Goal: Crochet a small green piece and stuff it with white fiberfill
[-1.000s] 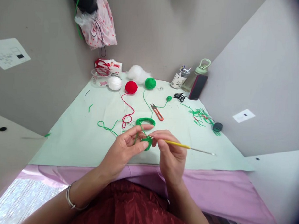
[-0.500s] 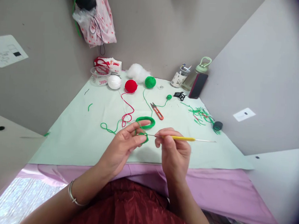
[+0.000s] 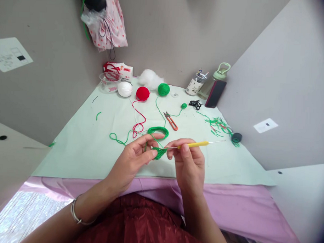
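My left hand (image 3: pixel 135 157) pinches a small green crochet piece (image 3: pixel 159 153), with green yarn running over its forefinger. In my right hand (image 3: pixel 188 161) is a yellow-handled crochet hook (image 3: pixel 195 144), its tip in the green piece and its far end pointing right and slightly up. Both hands hover above the near part of a pale green mat (image 3: pixel 97 147). Just beyond the fingers lies a coil of green yarn (image 3: pixel 158 131), its strand leading back to a green yarn ball (image 3: pixel 163 89).
At the back lie a red yarn ball (image 3: pixel 142 93), a white ball (image 3: pixel 125 89), white stuffing (image 3: pixel 150 78), a plastic cup (image 3: pixel 109 82) and a pen jar (image 3: pixel 194 85). Orange snips (image 3: pixel 170 121) lie mid-mat. Yarn scraps (image 3: pixel 217 125), a bottle (image 3: pixel 215 79) and phone (image 3: pixel 214 94) sit right.
The hook swung from pointing down-right to slightly up-right. Its tip pulled out of the green piece half a second ago and is back in it now; my left hand stayed put.
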The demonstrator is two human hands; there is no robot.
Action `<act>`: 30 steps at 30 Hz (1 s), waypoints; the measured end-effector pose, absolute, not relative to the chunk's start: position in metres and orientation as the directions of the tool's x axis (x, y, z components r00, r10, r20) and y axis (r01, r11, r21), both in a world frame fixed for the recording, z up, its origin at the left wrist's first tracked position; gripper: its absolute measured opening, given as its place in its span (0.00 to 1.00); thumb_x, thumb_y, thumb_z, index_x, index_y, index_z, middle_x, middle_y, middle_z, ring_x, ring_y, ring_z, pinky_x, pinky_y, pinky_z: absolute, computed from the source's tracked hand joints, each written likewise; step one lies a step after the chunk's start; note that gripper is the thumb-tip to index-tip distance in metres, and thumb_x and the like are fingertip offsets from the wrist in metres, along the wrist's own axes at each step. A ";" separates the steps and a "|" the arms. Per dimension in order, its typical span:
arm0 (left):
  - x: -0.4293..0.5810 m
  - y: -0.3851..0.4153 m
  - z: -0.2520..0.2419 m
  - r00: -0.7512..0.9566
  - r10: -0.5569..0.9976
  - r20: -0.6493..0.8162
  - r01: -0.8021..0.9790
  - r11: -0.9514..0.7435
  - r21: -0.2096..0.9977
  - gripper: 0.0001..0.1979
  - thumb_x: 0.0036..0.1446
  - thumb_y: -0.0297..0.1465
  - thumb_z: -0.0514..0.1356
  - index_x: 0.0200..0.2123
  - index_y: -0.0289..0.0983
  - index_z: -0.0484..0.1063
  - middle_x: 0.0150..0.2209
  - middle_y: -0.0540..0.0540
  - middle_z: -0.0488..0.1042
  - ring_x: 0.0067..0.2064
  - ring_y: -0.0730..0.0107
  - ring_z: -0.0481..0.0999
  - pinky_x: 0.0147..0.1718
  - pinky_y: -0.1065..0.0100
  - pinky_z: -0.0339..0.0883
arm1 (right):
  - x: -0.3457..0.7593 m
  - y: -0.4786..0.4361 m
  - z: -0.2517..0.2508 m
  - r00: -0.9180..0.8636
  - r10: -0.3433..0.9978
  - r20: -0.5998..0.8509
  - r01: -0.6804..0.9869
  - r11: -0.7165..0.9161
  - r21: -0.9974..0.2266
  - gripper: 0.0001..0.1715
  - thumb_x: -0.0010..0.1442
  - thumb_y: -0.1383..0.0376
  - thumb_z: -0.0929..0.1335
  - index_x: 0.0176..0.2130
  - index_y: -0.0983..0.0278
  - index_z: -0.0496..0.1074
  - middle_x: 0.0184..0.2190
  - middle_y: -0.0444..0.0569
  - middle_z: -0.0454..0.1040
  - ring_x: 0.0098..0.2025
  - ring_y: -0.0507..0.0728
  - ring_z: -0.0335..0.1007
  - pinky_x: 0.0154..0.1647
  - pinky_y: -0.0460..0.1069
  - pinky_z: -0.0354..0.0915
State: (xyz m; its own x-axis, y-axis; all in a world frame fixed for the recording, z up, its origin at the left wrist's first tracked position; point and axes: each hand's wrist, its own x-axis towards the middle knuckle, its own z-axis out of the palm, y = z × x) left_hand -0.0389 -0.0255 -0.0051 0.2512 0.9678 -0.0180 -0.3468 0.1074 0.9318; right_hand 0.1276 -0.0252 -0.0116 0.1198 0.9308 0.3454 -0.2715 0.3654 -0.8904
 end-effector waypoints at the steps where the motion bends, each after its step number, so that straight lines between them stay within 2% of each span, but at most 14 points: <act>1: -0.039 -0.026 -0.005 0.248 0.969 -0.016 -0.342 0.103 0.934 0.16 0.61 0.34 0.69 0.52 0.46 0.83 0.39 0.49 0.70 0.34 0.71 0.62 0.35 0.68 0.61 | 0.128 -0.026 -0.012 0.115 0.929 0.351 -0.266 0.369 -0.890 0.11 0.71 0.59 0.70 0.38 0.59 0.81 0.33 0.46 0.81 0.29 0.51 0.73 0.32 0.48 0.71; 6: -0.040 -0.026 -0.005 0.236 0.972 -0.001 -0.305 0.074 0.950 0.16 0.60 0.33 0.69 0.52 0.45 0.83 0.38 0.48 0.70 0.37 0.67 0.63 0.38 0.66 0.62 | 0.130 -0.027 -0.013 0.090 0.920 0.381 -0.236 0.392 -0.889 0.12 0.73 0.60 0.68 0.39 0.59 0.80 0.34 0.46 0.81 0.31 0.52 0.74 0.34 0.49 0.71; 12: -0.042 -0.028 -0.007 0.262 0.965 0.014 -0.296 0.066 0.953 0.15 0.62 0.34 0.69 0.53 0.48 0.82 0.39 0.49 0.69 0.37 0.69 0.64 0.40 0.68 0.62 | 0.136 -0.028 -0.016 0.041 0.903 0.427 -0.190 0.427 -0.884 0.11 0.74 0.61 0.67 0.41 0.59 0.79 0.36 0.46 0.81 0.33 0.52 0.74 0.38 0.50 0.71; 19: -0.043 -0.028 -0.009 0.269 0.963 0.016 -0.265 0.058 0.962 0.16 0.63 0.34 0.69 0.54 0.48 0.81 0.40 0.49 0.69 0.39 0.69 0.65 0.42 0.68 0.62 | 0.133 -0.032 -0.014 0.079 0.903 0.422 -0.114 0.429 -0.896 0.13 0.74 0.58 0.67 0.42 0.59 0.79 0.37 0.47 0.81 0.32 0.53 0.75 0.36 0.51 0.72; 30: -0.041 -0.027 -0.007 0.262 0.965 0.018 -0.257 0.052 0.965 0.17 0.62 0.36 0.68 0.54 0.46 0.81 0.40 0.48 0.70 0.37 0.68 0.65 0.40 0.66 0.64 | 0.129 -0.030 -0.014 0.109 0.922 0.371 -0.213 0.386 -0.898 0.12 0.73 0.60 0.67 0.40 0.60 0.79 0.36 0.47 0.81 0.30 0.51 0.76 0.33 0.49 0.74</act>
